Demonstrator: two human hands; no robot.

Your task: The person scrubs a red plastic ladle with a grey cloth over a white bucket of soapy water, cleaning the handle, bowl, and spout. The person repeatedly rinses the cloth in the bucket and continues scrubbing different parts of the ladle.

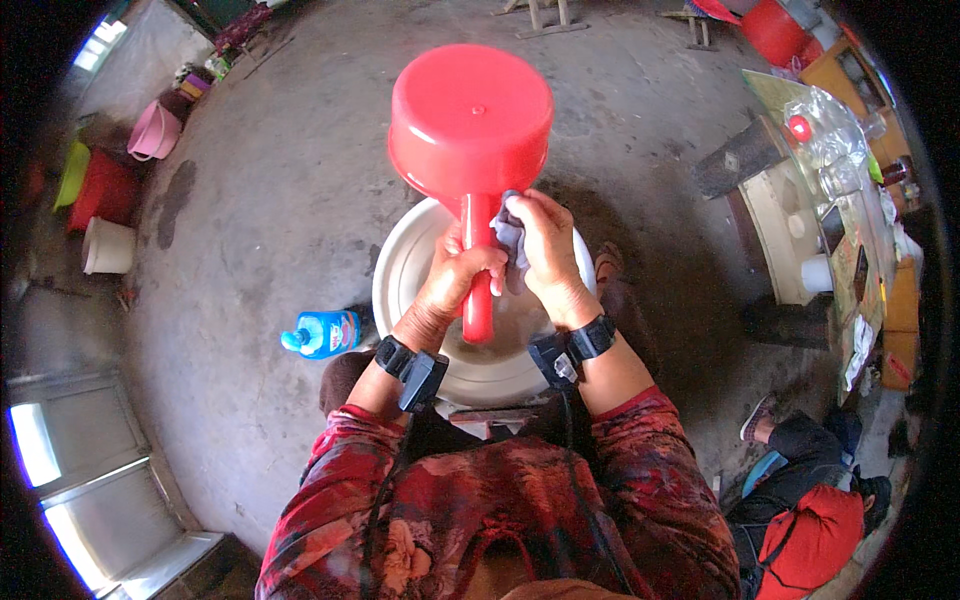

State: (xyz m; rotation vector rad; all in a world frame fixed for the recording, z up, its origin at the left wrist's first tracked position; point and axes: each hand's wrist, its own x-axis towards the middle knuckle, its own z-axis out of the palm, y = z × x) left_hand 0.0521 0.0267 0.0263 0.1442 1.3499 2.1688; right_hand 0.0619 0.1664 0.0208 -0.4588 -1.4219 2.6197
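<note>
A red plastic water ladle [472, 112] is held up in front of me with its bottom turned towards the camera and its handle pointing back at me. My left hand [461, 266] grips that handle. In my right hand [549, 240] is a bunched greyish cloth [511, 234], pinched close beside the upper handle under the ladle's bowl. Whether the cloth touches the plastic I cannot tell. Below both hands stands a white basin [391, 289] with cloudy liquid [499, 330] in it. My wrists carry black strapped devices.
A blue pump bottle [330, 335] stands on the concrete floor left of the basin. Along the left wall are a pink bucket [154, 131] and a white bucket [109, 246]. A cluttered glass-topped table [847, 247] stands at right. Another person [810, 525] is at lower right.
</note>
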